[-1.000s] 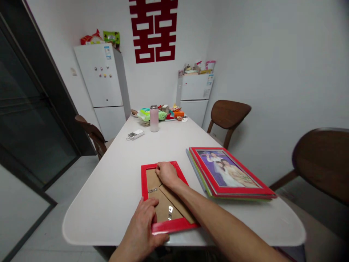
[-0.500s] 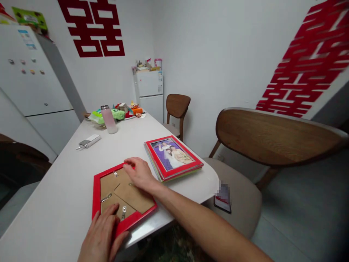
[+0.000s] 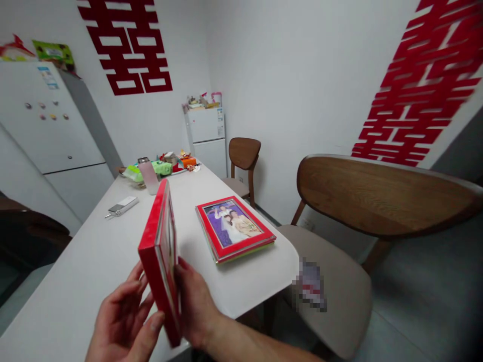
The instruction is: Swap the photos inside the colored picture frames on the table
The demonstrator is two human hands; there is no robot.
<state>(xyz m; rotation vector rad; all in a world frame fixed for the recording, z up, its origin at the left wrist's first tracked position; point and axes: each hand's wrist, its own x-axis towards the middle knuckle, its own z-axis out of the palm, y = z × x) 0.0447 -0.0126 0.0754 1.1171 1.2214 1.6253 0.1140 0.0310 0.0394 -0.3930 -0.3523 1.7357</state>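
Note:
A red picture frame (image 3: 153, 236) stands nearly upright above the near part of the white table (image 3: 90, 261), its narrow side edge facing me. My left hand (image 3: 123, 319) holds it from the left, thumb on the near lower edge and fingers against the back. From the right, my right hand (image 3: 198, 304) grips the same frame, its fingers partly hidden. To the right lies a stack of frames, topped by a red photo frame (image 3: 236, 226) with a picture of two people in light clothes on purple.
A pink bottle (image 3: 148, 177) and a small white and grey device (image 3: 123, 205) stand farther left. Green packets (image 3: 162, 168) and other small items fill the far end. A wooden chair (image 3: 328, 281) is close on the right, a blurred-out object on its seat.
The red frame has been lifted from lying face down and turned up on edge. Both hands have moved to its sides. My view has shifted slightly.

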